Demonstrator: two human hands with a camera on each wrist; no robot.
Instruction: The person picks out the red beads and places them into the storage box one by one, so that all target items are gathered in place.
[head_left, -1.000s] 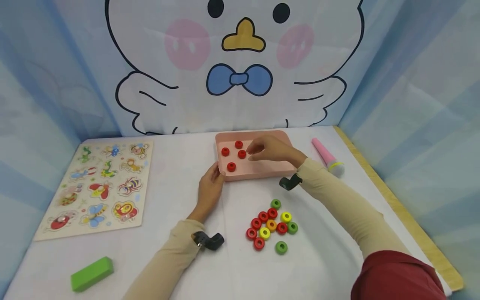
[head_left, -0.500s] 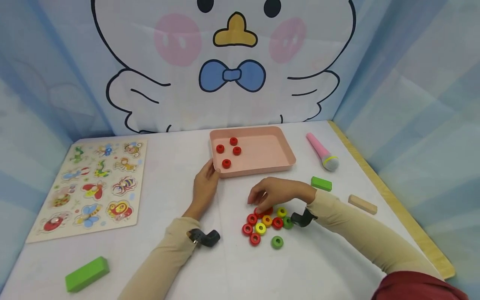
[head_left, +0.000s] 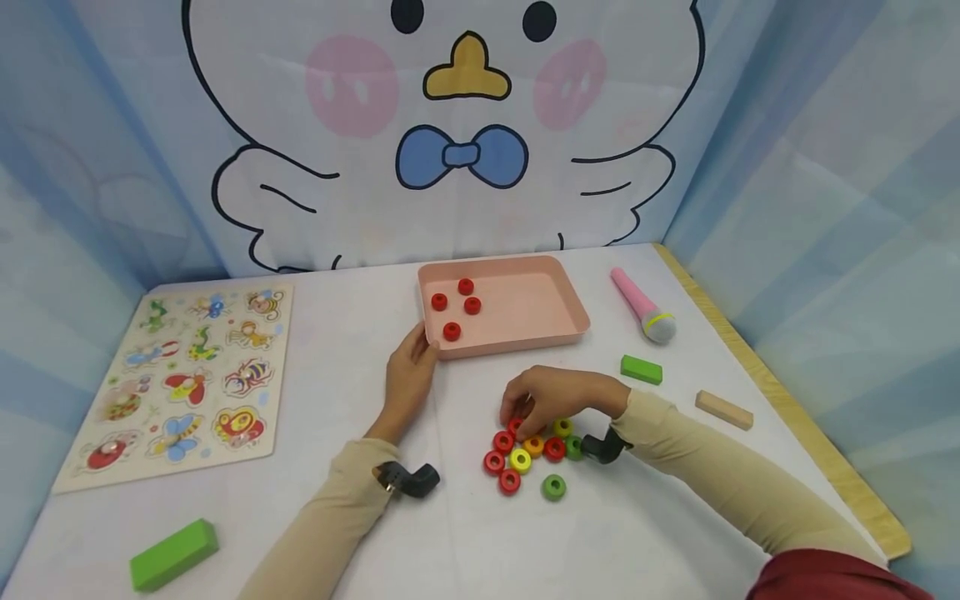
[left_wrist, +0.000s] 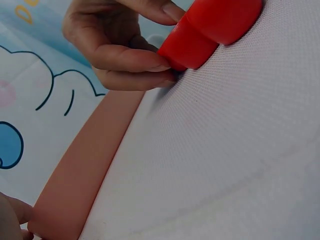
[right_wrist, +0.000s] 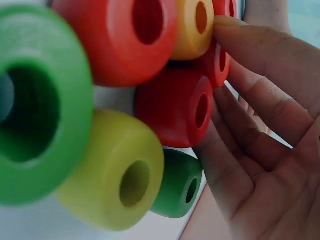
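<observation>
Right hand down on the bead cluster just in front of the pink tray, fingertips curled on a red bead; grip not plainly closed around it. Left hand resting with fingers relaxed against the tray's near left corner, holding nothing. Four red beads inside the tray's left end. All on the white counter.

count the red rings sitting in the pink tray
4, all in the left part of the pink tray: one at the back, one left, one right, one at the front. None looks hidden.
</observation>
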